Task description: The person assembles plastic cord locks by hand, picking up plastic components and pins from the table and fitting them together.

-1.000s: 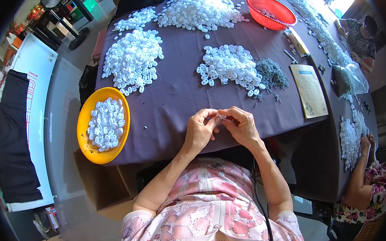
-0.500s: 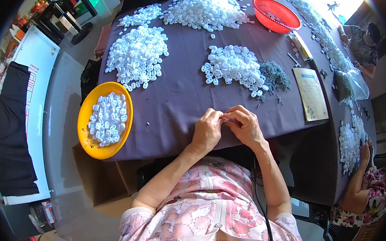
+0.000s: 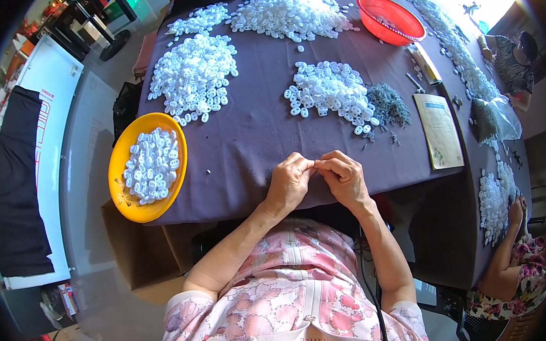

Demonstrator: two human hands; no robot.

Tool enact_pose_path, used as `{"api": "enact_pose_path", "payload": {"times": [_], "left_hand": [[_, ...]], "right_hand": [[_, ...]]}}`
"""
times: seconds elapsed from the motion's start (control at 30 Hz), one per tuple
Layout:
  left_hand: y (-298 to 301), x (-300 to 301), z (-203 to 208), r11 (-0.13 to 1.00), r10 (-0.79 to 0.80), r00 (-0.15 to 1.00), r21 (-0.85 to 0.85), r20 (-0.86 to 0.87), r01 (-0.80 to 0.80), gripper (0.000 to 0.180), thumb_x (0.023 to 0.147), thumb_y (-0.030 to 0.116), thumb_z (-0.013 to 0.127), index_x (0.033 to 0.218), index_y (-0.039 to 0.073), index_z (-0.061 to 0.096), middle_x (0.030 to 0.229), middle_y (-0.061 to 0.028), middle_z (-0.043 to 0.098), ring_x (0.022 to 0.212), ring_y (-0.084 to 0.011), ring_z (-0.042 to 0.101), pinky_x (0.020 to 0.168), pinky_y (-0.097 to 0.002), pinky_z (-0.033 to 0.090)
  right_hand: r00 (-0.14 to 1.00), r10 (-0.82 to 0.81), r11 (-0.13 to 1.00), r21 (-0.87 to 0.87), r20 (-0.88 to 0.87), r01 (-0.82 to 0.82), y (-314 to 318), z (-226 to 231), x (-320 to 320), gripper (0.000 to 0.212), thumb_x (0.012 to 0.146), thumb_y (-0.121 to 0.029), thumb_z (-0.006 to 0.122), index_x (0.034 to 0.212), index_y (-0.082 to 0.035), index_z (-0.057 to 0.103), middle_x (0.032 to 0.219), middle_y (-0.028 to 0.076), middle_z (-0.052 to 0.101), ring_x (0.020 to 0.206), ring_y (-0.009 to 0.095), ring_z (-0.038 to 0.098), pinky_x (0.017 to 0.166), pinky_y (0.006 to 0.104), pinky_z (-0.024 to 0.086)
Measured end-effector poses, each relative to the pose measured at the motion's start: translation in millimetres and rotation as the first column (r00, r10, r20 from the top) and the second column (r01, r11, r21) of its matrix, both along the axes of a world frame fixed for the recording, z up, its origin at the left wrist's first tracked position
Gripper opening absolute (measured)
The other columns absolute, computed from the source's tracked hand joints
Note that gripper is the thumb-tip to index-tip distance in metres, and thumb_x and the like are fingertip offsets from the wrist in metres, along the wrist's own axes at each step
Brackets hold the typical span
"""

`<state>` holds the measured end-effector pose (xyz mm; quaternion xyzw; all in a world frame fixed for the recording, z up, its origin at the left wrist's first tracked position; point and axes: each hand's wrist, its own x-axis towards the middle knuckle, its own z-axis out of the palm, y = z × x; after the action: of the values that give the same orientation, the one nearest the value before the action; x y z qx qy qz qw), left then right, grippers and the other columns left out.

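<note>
My left hand (image 3: 290, 180) and my right hand (image 3: 343, 177) meet at the near edge of a table covered with a dark purple cloth (image 3: 254, 127). Their fingertips pinch together on a small part that is almost hidden between them. Beyond the hands lies a pile of small white plastic pieces (image 3: 331, 93), with a heap of small grey parts (image 3: 387, 104) beside it. A yellow bowl (image 3: 122, 181) of white pieces stands to my left at the table's edge.
More white piles (image 3: 193, 74) lie at the far left and the far middle (image 3: 293, 7). A red basket (image 3: 392, 17) stands at the far right, a yellowish booklet (image 3: 440, 130) on the right. Another person's hand (image 3: 515, 207) works at the right corner.
Both hands have stayed together at the table's edge, shifting only slightly. The view has tipped a little, so the table sits higher in the picture.
</note>
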<state>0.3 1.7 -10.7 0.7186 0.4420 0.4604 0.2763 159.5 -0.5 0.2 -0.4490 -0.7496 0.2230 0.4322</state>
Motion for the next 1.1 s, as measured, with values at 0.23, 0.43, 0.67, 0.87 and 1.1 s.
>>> {"api": "enact_pose_path", "payload": {"times": [0.23,0.43,0.67,0.87,1.1], "left_hand": [[1.0,-0.4,-1.5,0.999,-0.014,0.998,0.032,-0.059,0.016,0.006,0.078,-0.002,0.064,0.084,-0.001,0.063,0.077,-0.0128,0.059,0.068,-0.0268,0.061,0.059,-0.0328,0.049],[0.0,1.0,-2.5,0.999,0.006,0.998,0.037,-0.066,-0.004,0.005,0.078,-0.002,0.063,0.083,0.0,0.062,0.075,-0.0131,0.057,0.068,-0.0299,0.06,0.058,-0.0351,0.048],[0.0,1.0,-1.8,0.999,0.013,0.998,0.041,-0.062,-0.01,0.004,0.079,-0.002,0.063,0.08,0.001,0.06,0.075,-0.013,0.056,0.067,-0.0304,0.058,0.058,-0.0363,0.047],[-0.5,2.5,-5.1,0.998,0.015,0.994,0.069,-0.106,-0.007,0.007,0.077,-0.003,0.061,0.079,0.002,0.056,0.075,-0.0133,0.054,0.068,-0.0325,0.057,0.058,-0.0388,0.047],[1.2,3.2,-3.0,0.997,0.017,0.98,0.071,-0.196,-0.003,0.005,0.078,-0.002,0.061,0.08,0.002,0.058,0.075,-0.0137,0.054,0.068,-0.0328,0.058,0.057,-0.0384,0.047]], "right_hand": [[0.997,-0.024,0.994,0.108,0.074,0.016,-1.9,-4.4,-0.4,0.02,0.071,0.006,0.066,0.087,-0.005,0.067,0.084,0.008,0.062,0.074,0.025,0.063,0.063,0.0313,0.051],[0.999,-0.023,0.997,0.079,0.044,0.02,-1.3,-6.4,0.5,0.022,0.07,0.004,0.067,0.089,-0.007,0.067,0.084,0.007,0.061,0.076,0.024,0.063,0.064,0.0318,0.052],[0.997,-0.055,0.994,0.095,0.057,0.049,-3.2,-6.3,-2.1,0.023,0.071,0.007,0.066,0.09,-0.006,0.068,0.083,0.008,0.061,0.073,0.023,0.062,0.063,0.0301,0.05],[0.998,-0.033,0.991,0.131,0.062,0.024,-1.9,-10.1,-0.2,0.02,0.071,0.007,0.066,0.088,-0.005,0.066,0.082,0.009,0.06,0.073,0.025,0.061,0.063,0.0311,0.05],[0.995,-0.024,0.991,0.132,0.095,0.012,0.1,-11.0,1.8,0.017,0.071,0.002,0.067,0.086,-0.006,0.066,0.081,0.007,0.058,0.072,0.026,0.06,0.062,0.0332,0.05]]}}
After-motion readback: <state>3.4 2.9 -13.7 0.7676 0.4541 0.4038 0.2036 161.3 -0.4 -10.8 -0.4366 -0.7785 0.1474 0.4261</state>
